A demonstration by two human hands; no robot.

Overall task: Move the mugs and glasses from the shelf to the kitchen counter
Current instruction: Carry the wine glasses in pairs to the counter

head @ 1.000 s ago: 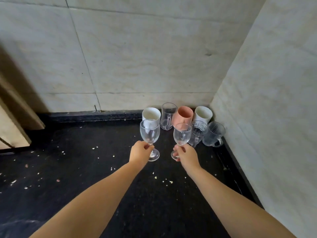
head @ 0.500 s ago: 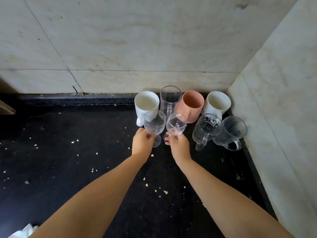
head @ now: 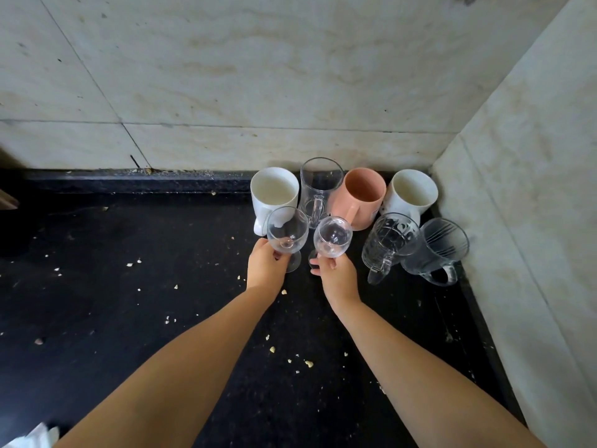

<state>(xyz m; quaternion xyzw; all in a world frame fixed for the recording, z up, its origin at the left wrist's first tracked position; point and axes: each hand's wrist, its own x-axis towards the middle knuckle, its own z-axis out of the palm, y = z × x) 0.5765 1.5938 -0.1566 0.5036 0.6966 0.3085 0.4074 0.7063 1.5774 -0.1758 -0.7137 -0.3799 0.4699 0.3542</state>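
My left hand (head: 265,268) grips the stem of a clear wine glass (head: 287,229) whose foot rests on the black counter (head: 129,302). My right hand (head: 337,278) grips a second wine glass (head: 332,236) beside it. Behind them, in the corner, stand a white mug (head: 274,190), a clear glass mug (head: 319,185), a pink mug (head: 361,195) and another white mug (head: 412,194). Two patterned glass mugs (head: 389,242) (head: 441,250) stand to the right of my right hand.
Pale marble walls close the counter at the back (head: 258,76) and on the right (head: 533,221). Crumbs (head: 290,357) are scattered over the dark counter. A bit of white cloth or paper (head: 30,436) shows at the bottom left corner.
Both hands have carried the wine glasses forward and lower, closer to the row of mugs. The view has tilted down and nearer to the corner.
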